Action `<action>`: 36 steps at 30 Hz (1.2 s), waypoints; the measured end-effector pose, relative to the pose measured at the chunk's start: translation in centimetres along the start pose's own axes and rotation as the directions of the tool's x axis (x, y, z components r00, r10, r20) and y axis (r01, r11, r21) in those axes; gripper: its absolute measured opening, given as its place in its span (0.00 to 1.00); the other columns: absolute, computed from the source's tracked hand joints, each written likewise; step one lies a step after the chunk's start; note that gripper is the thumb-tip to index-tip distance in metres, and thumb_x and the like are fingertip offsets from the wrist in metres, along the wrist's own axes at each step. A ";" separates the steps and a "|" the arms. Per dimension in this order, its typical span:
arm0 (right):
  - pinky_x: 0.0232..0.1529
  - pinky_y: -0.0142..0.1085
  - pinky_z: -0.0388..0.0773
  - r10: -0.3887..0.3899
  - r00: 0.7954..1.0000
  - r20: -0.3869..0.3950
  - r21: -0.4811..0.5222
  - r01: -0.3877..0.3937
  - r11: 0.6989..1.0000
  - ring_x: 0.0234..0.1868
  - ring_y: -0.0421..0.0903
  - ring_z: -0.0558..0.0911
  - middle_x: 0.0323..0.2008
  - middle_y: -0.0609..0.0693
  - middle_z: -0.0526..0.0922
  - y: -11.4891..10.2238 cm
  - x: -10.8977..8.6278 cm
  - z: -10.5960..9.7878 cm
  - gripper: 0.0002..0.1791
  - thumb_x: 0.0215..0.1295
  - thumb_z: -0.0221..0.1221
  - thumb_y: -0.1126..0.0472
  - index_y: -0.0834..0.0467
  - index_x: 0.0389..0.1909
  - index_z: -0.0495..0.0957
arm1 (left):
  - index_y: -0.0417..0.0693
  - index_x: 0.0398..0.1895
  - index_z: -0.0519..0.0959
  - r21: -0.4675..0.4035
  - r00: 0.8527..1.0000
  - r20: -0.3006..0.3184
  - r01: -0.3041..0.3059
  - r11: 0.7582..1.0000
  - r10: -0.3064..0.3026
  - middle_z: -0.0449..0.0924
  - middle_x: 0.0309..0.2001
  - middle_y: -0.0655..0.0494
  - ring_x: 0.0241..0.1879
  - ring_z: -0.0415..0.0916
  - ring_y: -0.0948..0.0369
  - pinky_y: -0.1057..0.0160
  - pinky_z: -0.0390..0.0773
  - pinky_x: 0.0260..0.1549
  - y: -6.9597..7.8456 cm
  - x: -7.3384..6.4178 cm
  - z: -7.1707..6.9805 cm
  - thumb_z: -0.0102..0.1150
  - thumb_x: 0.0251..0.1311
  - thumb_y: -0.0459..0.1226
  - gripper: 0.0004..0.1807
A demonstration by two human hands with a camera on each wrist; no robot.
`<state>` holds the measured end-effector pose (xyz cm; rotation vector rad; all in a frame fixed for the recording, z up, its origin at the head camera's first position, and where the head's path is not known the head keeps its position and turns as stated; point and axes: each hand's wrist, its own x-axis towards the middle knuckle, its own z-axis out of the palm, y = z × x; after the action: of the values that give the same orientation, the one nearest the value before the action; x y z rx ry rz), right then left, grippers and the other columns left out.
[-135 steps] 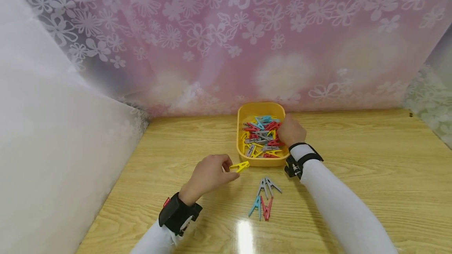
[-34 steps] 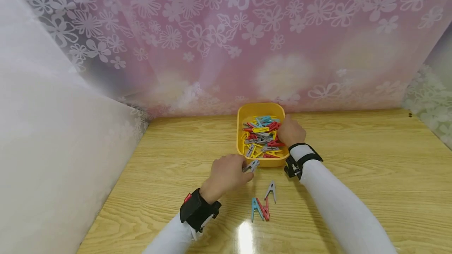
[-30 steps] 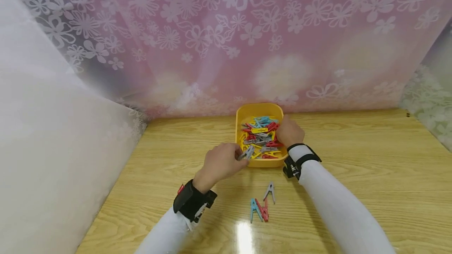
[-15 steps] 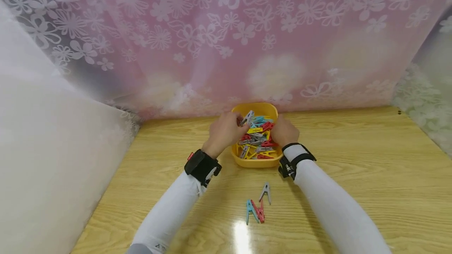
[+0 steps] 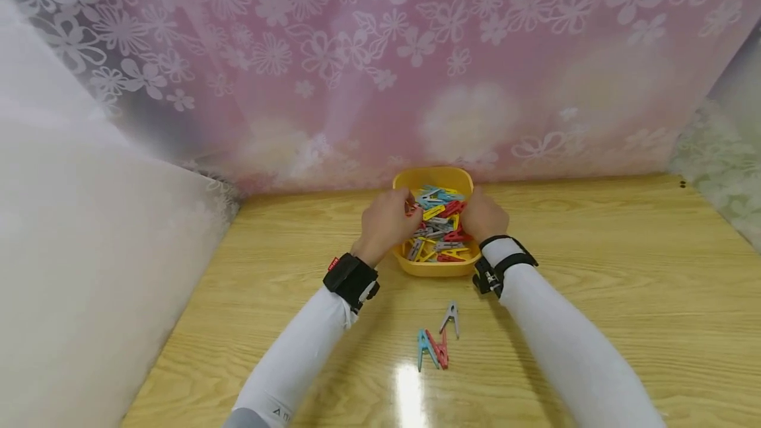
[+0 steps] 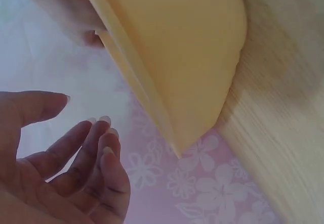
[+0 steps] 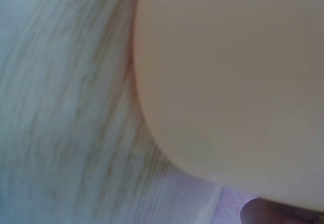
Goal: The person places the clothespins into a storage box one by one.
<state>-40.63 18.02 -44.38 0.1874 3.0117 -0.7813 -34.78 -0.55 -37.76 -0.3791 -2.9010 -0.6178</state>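
In the head view, a yellow plastic tray (image 5: 440,271) holds a heap of clothespins (image 5: 440,222) in red, yellow, blue and grey. My left hand (image 5: 385,220) hovers over the tray's left side. In the left wrist view its thumb (image 6: 38,106) stands apart from relaxed fingers (image 6: 109,166), nothing between them. My right hand (image 5: 484,216) grips the tray's right rim. On the table nearer me lie a grey clothespin (image 5: 452,318), a blue clothespin (image 5: 425,347) and a red clothespin (image 5: 441,352), the last two overlapping.
The wood-grain table (image 5: 297,269) meets a pink flowered curtain (image 5: 357,98) directly behind the tray. A white sheet (image 5: 89,230) slopes down along the left side. Light glares off the table near the front.
My left hand has put a yellow clothespin, then a grey one taken from the table, into the tray and let go of both. My right hand has kept hold of the rim.
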 end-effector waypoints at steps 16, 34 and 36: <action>0.40 0.54 0.77 0.003 1.000 0.006 -0.004 -0.003 1.000 0.38 0.59 0.80 0.40 0.65 0.78 -0.2 -0.1 -0.1 0.21 0.66 0.54 0.61 0.68 0.54 0.63 | 0.57 0.23 0.73 -0.007 0.971 0.156 -0.183 0.983 0.182 0.69 0.18 0.66 0.16 0.64 0.67 0.69 0.61 0.14 0.2 -7.5 1.4 0.58 0.62 0.48 0.12; 0.41 0.55 0.76 0.014 1.000 0.007 -0.010 -0.013 1.000 0.38 0.59 0.80 0.39 0.65 0.78 -0.2 -0.4 -0.2 0.21 0.65 0.55 0.61 0.69 0.53 0.64 | 0.55 0.16 0.75 0.315 0.873 0.486 -0.127 0.940 -0.045 0.71 0.19 0.61 0.19 0.68 0.63 0.60 0.68 0.20 3.8 -10.8 5.7 0.57 0.47 0.69 0.29; 0.41 0.55 0.77 0.011 1.000 0.006 -0.015 -0.010 1.000 0.38 0.59 0.80 0.39 0.65 0.78 -0.3 -0.4 -0.3 0.20 0.65 0.54 0.61 0.69 0.53 0.64 | 0.55 0.15 0.74 0.315 0.876 0.482 -0.137 0.939 -0.034 0.70 0.19 0.62 0.20 0.67 0.63 0.59 0.67 0.21 3.9 -10.8 5.7 0.59 0.49 0.64 0.25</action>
<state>-40.27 17.86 -43.99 0.2000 3.0078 -0.7566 -23.88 2.96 -43.56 -0.6383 -3.3636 0.0129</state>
